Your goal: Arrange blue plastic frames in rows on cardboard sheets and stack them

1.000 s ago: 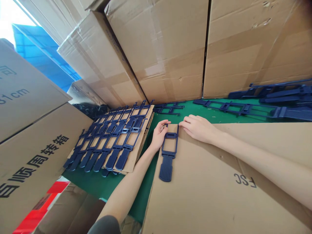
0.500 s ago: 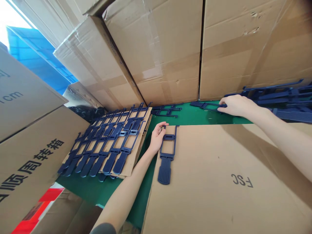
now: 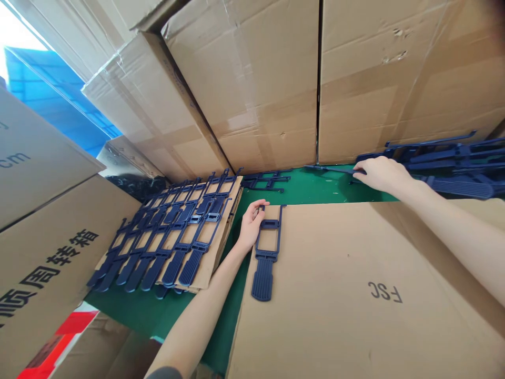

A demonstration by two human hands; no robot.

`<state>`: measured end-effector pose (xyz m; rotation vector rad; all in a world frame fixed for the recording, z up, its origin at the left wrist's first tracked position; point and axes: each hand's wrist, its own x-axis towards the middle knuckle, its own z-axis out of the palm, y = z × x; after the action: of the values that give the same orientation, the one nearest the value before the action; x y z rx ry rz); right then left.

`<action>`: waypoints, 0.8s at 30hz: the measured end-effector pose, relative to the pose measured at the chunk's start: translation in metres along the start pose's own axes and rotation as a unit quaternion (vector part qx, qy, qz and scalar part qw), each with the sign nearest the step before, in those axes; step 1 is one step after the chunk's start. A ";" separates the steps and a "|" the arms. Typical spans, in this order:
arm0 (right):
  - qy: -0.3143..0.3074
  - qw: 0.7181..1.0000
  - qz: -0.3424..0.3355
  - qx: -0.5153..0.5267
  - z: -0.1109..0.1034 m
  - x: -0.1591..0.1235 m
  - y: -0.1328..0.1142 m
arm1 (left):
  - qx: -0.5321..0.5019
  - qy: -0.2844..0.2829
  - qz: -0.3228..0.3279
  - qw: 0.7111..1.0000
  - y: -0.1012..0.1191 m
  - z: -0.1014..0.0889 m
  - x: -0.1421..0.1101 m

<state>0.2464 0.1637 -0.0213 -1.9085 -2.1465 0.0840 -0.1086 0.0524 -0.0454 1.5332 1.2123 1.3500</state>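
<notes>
A dark blue plastic part (image 3: 265, 252) with a frame and a ribbed paddle end lies on the left edge of a flat cardboard sheet (image 3: 355, 295). My left hand (image 3: 251, 223) rests beside its upper end, fingers curled with the tips pinching the frame's left rail. My right hand (image 3: 381, 172) has reached far right over the green table (image 3: 307, 190), fingers closed on the end of another long blue part (image 3: 335, 169) beside a pile of the same parts (image 3: 453, 160).
A cardboard sheet at left (image 3: 209, 252) carries several blue parts (image 3: 173, 231) laid in a row. Large cardboard boxes (image 3: 256, 89) wall in the back and left. More blue parts (image 3: 268, 180) lie by the back boxes.
My right hand left the part on the cardboard and reached right to the pile, where it took hold of another blue part. The left hand stayed by the first part.
</notes>
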 end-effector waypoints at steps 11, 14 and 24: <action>0.093 0.947 -0.019 0.306 -0.046 -0.012 -0.051 | -0.028 0.005 -0.026 0.999 -0.002 0.003 0.001; 0.036 0.830 -0.080 0.551 -0.060 -0.028 -0.078 | -0.027 0.007 -0.028 0.999 -0.003 0.004 0.000; -0.410 0.709 -0.343 0.460 -0.070 -0.068 -0.119 | 0.005 0.004 -0.033 0.999 0.000 0.003 -0.003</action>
<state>0.1544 0.0718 0.0608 -0.4098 -2.3356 1.7261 -0.1052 0.0500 -0.0462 1.4841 1.2650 1.3104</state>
